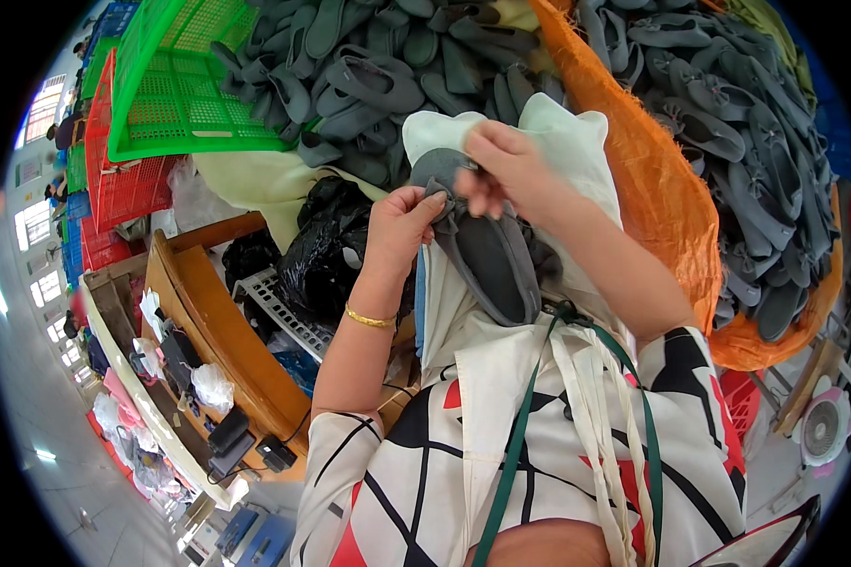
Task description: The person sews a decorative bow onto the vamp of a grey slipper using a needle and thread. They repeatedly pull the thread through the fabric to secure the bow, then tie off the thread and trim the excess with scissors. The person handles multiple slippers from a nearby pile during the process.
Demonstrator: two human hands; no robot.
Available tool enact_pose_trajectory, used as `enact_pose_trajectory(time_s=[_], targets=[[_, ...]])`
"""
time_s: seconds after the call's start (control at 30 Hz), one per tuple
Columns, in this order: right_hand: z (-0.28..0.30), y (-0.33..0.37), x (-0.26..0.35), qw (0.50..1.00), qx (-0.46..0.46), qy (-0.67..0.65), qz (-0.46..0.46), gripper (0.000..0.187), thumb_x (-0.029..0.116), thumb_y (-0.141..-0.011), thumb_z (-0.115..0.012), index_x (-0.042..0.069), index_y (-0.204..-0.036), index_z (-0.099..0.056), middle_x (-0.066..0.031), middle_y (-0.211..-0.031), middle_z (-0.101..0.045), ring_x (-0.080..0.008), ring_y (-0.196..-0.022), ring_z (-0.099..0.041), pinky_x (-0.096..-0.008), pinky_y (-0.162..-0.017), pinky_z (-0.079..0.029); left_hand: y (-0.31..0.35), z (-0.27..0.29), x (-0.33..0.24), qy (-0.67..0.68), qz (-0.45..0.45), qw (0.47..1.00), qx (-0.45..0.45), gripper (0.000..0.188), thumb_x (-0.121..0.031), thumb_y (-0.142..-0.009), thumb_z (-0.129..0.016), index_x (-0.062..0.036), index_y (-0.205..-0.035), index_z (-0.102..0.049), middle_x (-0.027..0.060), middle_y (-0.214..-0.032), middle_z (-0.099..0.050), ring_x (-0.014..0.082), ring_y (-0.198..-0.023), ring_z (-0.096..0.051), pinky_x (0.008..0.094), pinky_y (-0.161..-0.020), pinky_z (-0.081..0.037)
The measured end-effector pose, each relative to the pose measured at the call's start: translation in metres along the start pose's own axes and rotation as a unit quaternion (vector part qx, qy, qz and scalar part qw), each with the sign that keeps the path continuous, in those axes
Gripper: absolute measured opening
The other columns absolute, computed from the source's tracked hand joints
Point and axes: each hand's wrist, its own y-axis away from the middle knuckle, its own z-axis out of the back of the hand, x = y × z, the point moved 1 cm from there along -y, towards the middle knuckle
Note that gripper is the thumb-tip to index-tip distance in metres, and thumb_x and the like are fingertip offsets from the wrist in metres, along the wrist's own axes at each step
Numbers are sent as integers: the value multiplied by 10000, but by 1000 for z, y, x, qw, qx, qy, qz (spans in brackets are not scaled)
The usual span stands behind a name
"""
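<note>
A dark grey slip-on shoe (490, 257) lies on my lap, over a pale cloth (577, 142), its toe pointing away from me. My left hand (402, 222) is closed in a pinch on the bow (442, 195) at the front of the shoe's opening. Just above the toe and bow, my right hand (512, 170) is curled and smeared by motion. Whether its fingers hold anything cannot be made out. Part of a second dark grey item (545, 257) shows behind the shoe.
A heap of similar grey shoes (369, 85) lies ahead, beside a green plastic crate (189, 94). On the right, an orange sack (648, 180) holds more shoes (728, 123). Black plastic bags (326, 250) and a wooden drawer unit (222, 331) stand left. A small fan (825, 425) sits far right.
</note>
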Motion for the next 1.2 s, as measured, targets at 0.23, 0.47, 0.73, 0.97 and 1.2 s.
enact_pose_trajectory(time_s=[0.23, 0.47, 0.73, 0.97, 1.2], targets=[[276, 73, 33, 912, -264, -239, 203, 71, 80, -942, -534, 16, -931, -562, -31, -681, -509, -157, -612, -533, -362, -675, -494, 4, 5, 4, -3, -26, 1000, -8, 203, -208, -886, -752, -21, -864, -673, -35, -694, -597, 31, -543, -486, 195, -513, -389], [441, 192, 76, 691, -561, -29, 456, 162, -26, -896, -528, -35, -1051, -573, -107, -799, -631, -189, -697, -615, -381, -746, -569, 0, -9, 4, -240, -276, 924, -108, 146, -191, -888, -721, -59, -933, -678, 27, -812, -607, 163, -668, -580, 306, -591, -468], [76, 43, -11, 774, -37, 564, 285, 311, -7, -879, -578, 89, -1166, -653, -105, -984, -615, -288, -959, -616, -371, -835, -508, 25, -23, -10, -546, -429, 708, -124, 277, -132, -847, -672, -69, -1113, -627, 74, -898, -582, 281, -797, -619, 358, -640, -524], [55, -3, -18, 593, -28, 754, 281, 162, 127, -912, -640, 50, -1051, -668, -84, -908, -624, -220, -870, -637, -317, -751, -526, 32, -25, -7, -492, -351, 786, -128, 406, -229, -826, -758, -67, -1156, -588, 104, -969, -608, 286, -856, -626, 376, -719, -528], [-21, -8, -13, 967, -58, -179, 170, 288, 258, -1062, -503, 26, -929, -610, -43, -870, -625, -134, -818, -594, -305, -830, -520, 22, -16, 4, -433, -341, 828, -106, 416, -171, -818, -750, -67, -1174, -561, 121, -983, -608, 326, -883, -621, 402, -732, -515]])
